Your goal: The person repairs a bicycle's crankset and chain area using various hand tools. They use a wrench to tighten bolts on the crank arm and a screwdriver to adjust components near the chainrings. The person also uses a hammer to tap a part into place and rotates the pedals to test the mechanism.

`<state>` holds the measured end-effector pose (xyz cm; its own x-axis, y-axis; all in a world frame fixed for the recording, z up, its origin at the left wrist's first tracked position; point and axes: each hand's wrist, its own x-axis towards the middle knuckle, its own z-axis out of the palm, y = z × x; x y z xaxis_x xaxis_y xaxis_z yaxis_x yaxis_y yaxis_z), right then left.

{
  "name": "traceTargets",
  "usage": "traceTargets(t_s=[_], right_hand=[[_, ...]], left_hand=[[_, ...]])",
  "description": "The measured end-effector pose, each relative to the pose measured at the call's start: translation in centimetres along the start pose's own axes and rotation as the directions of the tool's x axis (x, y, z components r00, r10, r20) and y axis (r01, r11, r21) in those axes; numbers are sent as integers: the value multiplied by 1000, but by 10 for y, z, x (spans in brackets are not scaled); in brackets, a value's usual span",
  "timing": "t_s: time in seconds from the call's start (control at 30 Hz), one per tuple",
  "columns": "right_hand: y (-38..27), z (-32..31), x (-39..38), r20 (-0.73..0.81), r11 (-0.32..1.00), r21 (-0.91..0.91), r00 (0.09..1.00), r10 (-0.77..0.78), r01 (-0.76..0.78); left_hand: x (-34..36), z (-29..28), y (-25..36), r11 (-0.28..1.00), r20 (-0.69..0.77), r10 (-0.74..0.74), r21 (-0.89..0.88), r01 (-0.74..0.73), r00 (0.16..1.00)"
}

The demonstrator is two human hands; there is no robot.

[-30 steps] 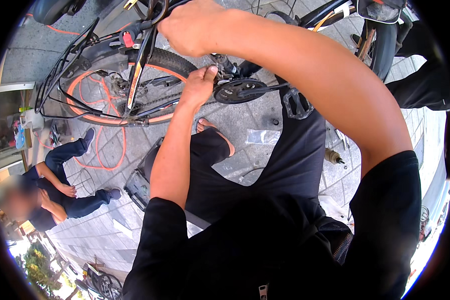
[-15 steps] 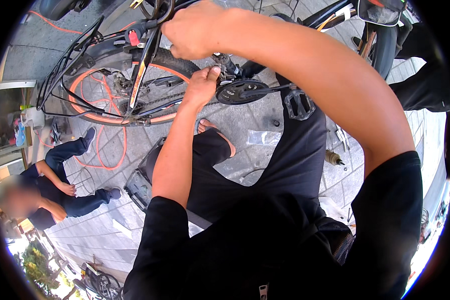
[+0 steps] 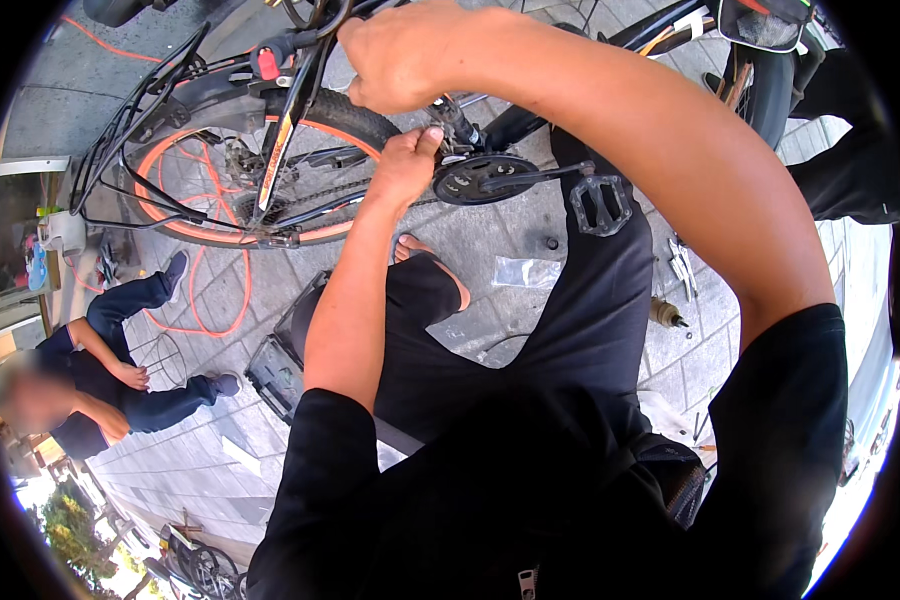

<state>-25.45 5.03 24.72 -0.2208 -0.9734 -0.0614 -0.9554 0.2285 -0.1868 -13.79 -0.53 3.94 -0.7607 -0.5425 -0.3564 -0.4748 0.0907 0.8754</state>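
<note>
Looking down at grey paving (image 3: 185, 450) laid in blocks, with a darker slab (image 3: 90, 85) at its upper-left corner and a building front (image 3: 10, 235) along the left edge. It's bright daylight, with some greenery (image 3: 75, 525) and parked bikes (image 3: 210, 568) off the lower-left corner.

Biggest thing on the paving is the black bicycle (image 3: 280, 165), stretched across the far edge, rear wheel side-on with an orange rim. Somebody in dark clothes (image 3: 120, 350) sits near the left edge, and another person's dark trouser leg (image 3: 835, 175) shows by the right edge. An orange cord (image 3: 245, 300) loops around on the ground and shows through the rear wheel too. Just beside the left knee there's a grey case (image 3: 275, 375).

Both hands are at the middle of the bike. Left hand (image 3: 405, 165) is curled in narrow, thumb on top, next to the chainring (image 3: 475, 182); can't tell what it grips. Right hand (image 3: 395, 60) is bunched up above it, fingers mostly hidden, so no idea if it's holding anything.

Smaller stuff: clear plastic bag (image 3: 527, 272) between the legs, brownish bottle (image 3: 667, 312) toward the right edge, thin metal tools (image 3: 682, 265) near it, a little dark round piece (image 3: 552, 243). As for writing, there's small printed lettering (image 3: 274, 165) on a white-and-orange frame tube.
</note>
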Motion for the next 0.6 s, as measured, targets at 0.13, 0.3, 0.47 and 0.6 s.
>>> traceTargets(t_s=[0.13,0.3,0.47,0.6], right_hand=[[10,-26,-8,127,994,27,986,-110,107],[8,-56,-12,316,995,43,944,-94,85],[4,-38,4,259,994,-52,962,-83,99],[6,-43,-2,225,995,-64,972,-65,81]], left_hand=[[2,1,-3,1000,-14,23,6,-23,1000],[1,4,-4,998,-34,44,-39,-45,998],[-1,2,-5,999,-44,27,-36,-29,999],[0,3,0,999,-36,41,-1,-41,999]])
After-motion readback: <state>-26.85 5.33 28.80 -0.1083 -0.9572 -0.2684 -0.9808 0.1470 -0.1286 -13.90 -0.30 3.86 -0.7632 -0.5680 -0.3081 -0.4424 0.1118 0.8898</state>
